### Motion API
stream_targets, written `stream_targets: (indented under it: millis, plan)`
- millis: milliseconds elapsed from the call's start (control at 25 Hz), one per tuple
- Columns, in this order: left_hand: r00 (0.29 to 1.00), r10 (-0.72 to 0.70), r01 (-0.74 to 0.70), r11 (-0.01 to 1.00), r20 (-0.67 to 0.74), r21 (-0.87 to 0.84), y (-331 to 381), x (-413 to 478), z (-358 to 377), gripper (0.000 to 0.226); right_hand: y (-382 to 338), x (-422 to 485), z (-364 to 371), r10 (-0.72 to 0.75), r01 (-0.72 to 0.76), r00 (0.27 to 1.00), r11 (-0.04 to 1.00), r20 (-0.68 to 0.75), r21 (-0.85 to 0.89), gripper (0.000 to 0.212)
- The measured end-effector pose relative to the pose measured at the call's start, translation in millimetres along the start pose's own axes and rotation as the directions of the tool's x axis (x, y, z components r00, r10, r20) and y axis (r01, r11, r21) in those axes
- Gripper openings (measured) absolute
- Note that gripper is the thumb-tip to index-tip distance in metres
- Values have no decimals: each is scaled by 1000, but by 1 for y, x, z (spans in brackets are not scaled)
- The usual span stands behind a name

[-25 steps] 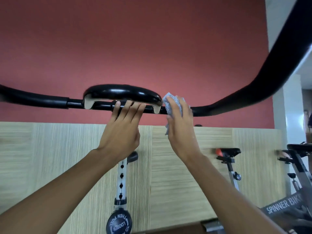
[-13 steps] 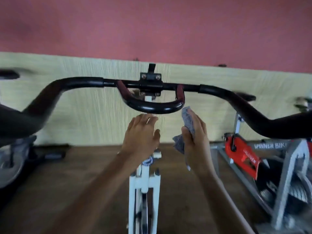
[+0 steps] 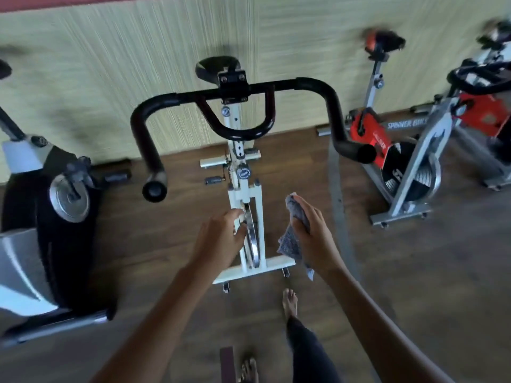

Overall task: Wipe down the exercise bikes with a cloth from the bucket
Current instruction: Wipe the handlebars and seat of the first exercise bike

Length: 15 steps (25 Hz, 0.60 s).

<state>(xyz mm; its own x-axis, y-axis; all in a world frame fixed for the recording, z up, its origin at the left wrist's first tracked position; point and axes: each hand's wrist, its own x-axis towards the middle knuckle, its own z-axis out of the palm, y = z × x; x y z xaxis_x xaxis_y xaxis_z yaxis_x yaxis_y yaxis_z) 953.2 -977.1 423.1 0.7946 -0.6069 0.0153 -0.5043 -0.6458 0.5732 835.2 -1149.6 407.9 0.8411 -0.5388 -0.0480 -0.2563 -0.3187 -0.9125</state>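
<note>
Cloth (image 3: 293,233) sits bunched in curled fingers of right hand (image 3: 315,239), just right of white bike frame (image 3: 260,205), whose fork runs between it and loosely curled, empty left hand (image 3: 219,240).

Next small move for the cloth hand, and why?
Probably bring the right hand inward so the grey cloth meets the white bike's fork beside the flywheel: the cloth is gripped but appears clear of it, and the left hand hovers at that fork.
</note>
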Motion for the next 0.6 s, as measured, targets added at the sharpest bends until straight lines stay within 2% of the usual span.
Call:
stream_targets:
  millis: [280,600]
  plan:
    - [997,72,-72,997,43,-1,67,-35,13,33,3,-54,-55,45,-44,999,995,-9,90,48]
    - [989,121,-115,991,86,-68,176,6,91,30,58,-48,-178,80,-74,995,992,-60,104,49]
